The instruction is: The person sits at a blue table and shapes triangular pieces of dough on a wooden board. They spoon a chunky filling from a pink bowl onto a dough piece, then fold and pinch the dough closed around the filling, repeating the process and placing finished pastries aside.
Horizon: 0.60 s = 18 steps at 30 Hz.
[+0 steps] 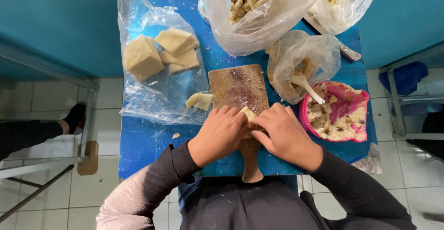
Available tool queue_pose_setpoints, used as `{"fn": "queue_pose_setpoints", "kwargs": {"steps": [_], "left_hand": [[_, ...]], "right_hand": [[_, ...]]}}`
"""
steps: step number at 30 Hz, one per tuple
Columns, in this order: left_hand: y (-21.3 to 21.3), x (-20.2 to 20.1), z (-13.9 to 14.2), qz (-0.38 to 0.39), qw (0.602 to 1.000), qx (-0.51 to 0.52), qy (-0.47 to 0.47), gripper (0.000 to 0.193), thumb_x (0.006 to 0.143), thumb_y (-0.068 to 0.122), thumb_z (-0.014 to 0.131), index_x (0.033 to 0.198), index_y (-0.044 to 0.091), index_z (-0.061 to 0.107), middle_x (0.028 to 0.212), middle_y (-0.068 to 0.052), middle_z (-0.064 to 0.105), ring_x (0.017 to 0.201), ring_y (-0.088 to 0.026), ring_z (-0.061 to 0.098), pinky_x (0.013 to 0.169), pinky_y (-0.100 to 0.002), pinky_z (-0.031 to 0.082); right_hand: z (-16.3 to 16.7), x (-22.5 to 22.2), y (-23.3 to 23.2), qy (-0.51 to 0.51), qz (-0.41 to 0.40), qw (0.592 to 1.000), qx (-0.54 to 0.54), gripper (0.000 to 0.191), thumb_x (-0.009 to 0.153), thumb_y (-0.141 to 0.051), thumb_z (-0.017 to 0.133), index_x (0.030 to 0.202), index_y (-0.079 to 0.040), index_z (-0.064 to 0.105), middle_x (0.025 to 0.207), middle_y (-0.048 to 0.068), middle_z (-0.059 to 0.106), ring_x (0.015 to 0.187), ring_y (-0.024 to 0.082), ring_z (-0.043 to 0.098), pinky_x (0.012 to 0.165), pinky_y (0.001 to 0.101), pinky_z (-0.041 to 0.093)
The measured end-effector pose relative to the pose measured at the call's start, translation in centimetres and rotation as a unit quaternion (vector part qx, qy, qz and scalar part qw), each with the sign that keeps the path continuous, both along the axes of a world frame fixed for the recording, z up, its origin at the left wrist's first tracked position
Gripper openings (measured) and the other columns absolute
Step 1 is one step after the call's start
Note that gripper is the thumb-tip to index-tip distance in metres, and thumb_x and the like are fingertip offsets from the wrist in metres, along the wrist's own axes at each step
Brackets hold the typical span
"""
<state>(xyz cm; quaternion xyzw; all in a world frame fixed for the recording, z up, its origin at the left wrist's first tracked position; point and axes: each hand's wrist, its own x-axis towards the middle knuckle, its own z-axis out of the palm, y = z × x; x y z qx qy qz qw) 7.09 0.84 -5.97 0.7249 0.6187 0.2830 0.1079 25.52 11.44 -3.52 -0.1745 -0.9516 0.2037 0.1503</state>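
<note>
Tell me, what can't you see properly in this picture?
Head view, the only one:
- Dough piece: mostly covered by the left hand and right hand; its shape is hidden.
- Top bags: cut off by the upper edge.
- Metal tool: mostly hidden behind a bag.
- Pink bowl: filling too blurry to identify.

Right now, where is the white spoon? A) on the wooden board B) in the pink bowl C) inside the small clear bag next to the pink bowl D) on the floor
C: the white spoon sits inside the small clear bag, left of the pink bowl, not on the wooden board.
</note>
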Motion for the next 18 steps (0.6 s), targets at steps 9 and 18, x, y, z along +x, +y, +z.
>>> {"fn": "queue_pose_setpoints", "kwargs": {"steps": [9, 18], "left_hand": [[-0.3, 0.0, 0.3, 0.011, 0.988, 0.023, -0.149, 0.018, 0.089, 0.011, 0.068, 0.104, 0.007, 0.06, 0.088, -0.008, 0.061, 0.088, -0.033, 0.059, 0.077, -0.042, 0.045], [-0.9, 0.3, 0.5, -0.026, 0.995, -0.004, -0.096, 0.014, 0.084, 0.005, 0.065, 0.098, 0.007, 0.065, 0.091, -0.011, 0.06, 0.088, -0.034, 0.057, 0.077, -0.043, 0.045]], "right_hand": [[-0.9, -0.6, 0.0, -0.012, -0.097, 0.991, -0.092, 0.009, 0.081, -0.014, 0.074, 0.084, -0.009, 0.066, 0.081, 0.004, 0.064, 0.083, 0.027, 0.056, 0.075, 0.0399, 0.043], [0.7, 0.2, -1.3, 0.022, -0.024, 0.999, -0.027, 0.023, 0.077, -0.005, 0.07, 0.1, -0.006, 0.069, 0.1, 0.006, 0.069, 0.094, 0.029, 0.058, 0.08, 0.0414, 0.042]]}}
